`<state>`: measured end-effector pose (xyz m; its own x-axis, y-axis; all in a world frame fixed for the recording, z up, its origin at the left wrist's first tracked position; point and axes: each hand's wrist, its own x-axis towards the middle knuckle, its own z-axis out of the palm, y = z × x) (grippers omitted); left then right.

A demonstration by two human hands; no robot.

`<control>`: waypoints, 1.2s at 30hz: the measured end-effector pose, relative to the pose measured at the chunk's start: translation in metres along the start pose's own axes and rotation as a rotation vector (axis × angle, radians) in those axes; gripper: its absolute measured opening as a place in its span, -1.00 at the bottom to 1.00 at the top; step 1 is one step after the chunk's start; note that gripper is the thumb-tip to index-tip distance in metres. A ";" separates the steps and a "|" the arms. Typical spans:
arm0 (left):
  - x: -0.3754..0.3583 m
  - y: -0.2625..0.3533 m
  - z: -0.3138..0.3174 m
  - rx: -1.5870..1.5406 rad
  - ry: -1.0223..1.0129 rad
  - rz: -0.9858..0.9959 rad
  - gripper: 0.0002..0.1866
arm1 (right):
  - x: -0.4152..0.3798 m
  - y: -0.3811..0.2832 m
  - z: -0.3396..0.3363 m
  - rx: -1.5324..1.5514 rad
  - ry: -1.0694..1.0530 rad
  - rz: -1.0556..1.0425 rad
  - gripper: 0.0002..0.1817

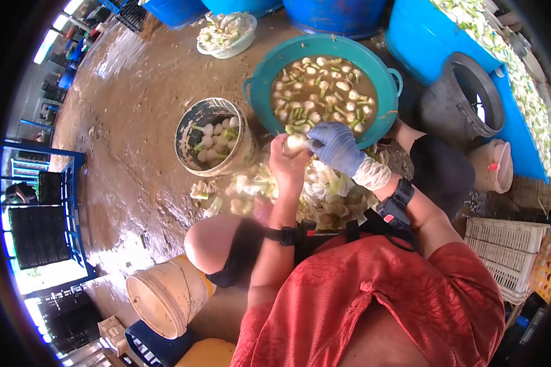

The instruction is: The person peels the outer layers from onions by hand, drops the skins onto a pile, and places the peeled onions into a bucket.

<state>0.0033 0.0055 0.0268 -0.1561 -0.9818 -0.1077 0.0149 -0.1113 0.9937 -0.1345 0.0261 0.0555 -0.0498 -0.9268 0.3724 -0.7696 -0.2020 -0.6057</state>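
A white bulb with a green stem, which looks like a fresh garlic bulb (pixel 296 143), is between my two hands. My bare left hand (pixel 289 160) is closed round it from the left. On the right, my right hand (pixel 335 147), in a blue glove, presses its bent fingers against the bulb; whether it also pinches skin or a tool is hidden. Just beyond the hands is a green tub (pixel 386 113) of murky water with many bulbs and stems floating in it. Left of my hands, a dirty bucket (pixel 246 153) contains cleaner-looking white bulbs. Below my hands lies a heap of pale peelings (pixel 324 189).
A pale bowl of peelings (pixel 243 44) stands on the wet muddy floor (pixel 128 104). To the right are a grey bucket (pixel 447 101) and a blue bin (pixel 523 131) heaped with trimmings. A yellowish bucket (pixel 165 293) sits at lower left, white crates (pixel 502 248) at right.
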 end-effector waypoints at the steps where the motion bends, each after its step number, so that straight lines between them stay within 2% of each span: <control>1: 0.000 -0.003 0.001 0.012 0.004 0.061 -0.46 | -0.001 0.001 -0.001 -0.112 -0.075 0.018 -0.84; 2: -0.002 -0.002 0.003 0.011 0.000 0.061 -0.46 | -0.001 -0.003 -0.003 -0.115 -0.074 0.021 -0.84; 4: -0.004 -0.002 0.005 0.227 0.028 0.193 -0.45 | 0.000 -0.011 -0.006 -0.306 -0.138 0.042 -0.83; 8: -0.002 -0.006 0.005 0.247 0.040 0.134 -0.45 | -0.002 -0.003 0.003 -0.343 -0.105 0.087 -0.85; 10: 0.003 -0.015 0.003 0.173 0.008 0.232 -0.48 | -0.003 0.011 0.010 -0.077 -0.051 0.247 -0.85; 11: 0.002 -0.012 0.002 0.174 0.007 0.231 -0.48 | -0.004 0.020 0.012 -0.075 -0.051 0.249 -0.85; 13: -0.001 0.004 0.002 -0.264 -0.076 -0.123 -0.47 | -0.005 0.040 0.016 0.299 -0.100 0.422 -0.82; 14: -0.002 0.013 0.003 -0.413 -0.134 -0.124 -0.51 | -0.006 0.052 0.019 0.259 -0.130 0.454 -0.77; 15: -0.003 0.017 0.004 -0.414 -0.135 -0.125 -0.51 | -0.012 0.062 0.023 0.259 -0.130 0.455 -0.77; 17: -0.004 0.023 0.002 -0.593 -0.171 -0.156 -0.62 | -0.021 0.076 0.028 -0.081 -0.180 0.599 -0.75; 18: -0.003 0.020 -0.001 -0.591 -0.174 -0.157 -0.62 | -0.020 0.075 0.019 -0.191 -0.364 0.729 -0.74; 19: 0.001 0.016 -0.006 -0.686 -0.235 -0.211 -0.64 | -0.032 0.088 0.019 -0.190 -0.361 0.729 -0.74; 21: 0.008 0.010 -0.016 -0.779 -0.295 -0.265 -0.64 | -0.064 0.122 0.027 -0.444 -0.690 0.509 -0.75; 23: 0.011 0.004 -0.019 -0.801 -0.401 -0.314 -0.56 | -0.067 0.121 0.015 -0.437 -0.627 0.496 -0.74; 25: 0.012 -0.002 -0.018 -0.810 -0.406 -0.331 -0.53 | -0.063 0.110 -0.002 -0.432 -0.562 0.478 -0.73; 27: 0.012 -0.006 -0.016 -0.759 -0.493 -0.342 -0.55 | -0.053 0.084 -0.020 0.471 0.017 0.244 -0.69; 28: 0.009 -0.004 -0.012 -0.756 -0.501 -0.348 -0.55 | -0.046 0.069 -0.030 0.469 0.024 0.251 -0.69; 30: 0.004 0.004 -0.003 -0.617 -0.476 -0.447 -0.56 | -0.032 0.041 -0.040 0.424 -0.310 0.094 -0.64; 33: 0.000 0.008 0.004 -0.433 -0.490 -0.347 -0.61 | -0.030 0.041 -0.024 0.344 -0.331 0.106 -0.71; 34: -0.001 0.009 0.007 -0.272 -0.354 -0.382 -0.61 | -0.031 0.042 -0.022 0.344 -0.330 0.105 -0.71; 36: -0.005 0.007 0.007 -0.180 -0.340 -0.305 -0.60 | -0.034 0.039 -0.022 0.328 -0.345 0.172 -0.77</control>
<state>-0.0025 0.0109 0.0348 -0.4935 -0.7978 -0.3465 0.0839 -0.4401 0.8940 -0.1770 0.0568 0.0346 0.0981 -0.9948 0.0274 -0.5256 -0.0751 -0.8474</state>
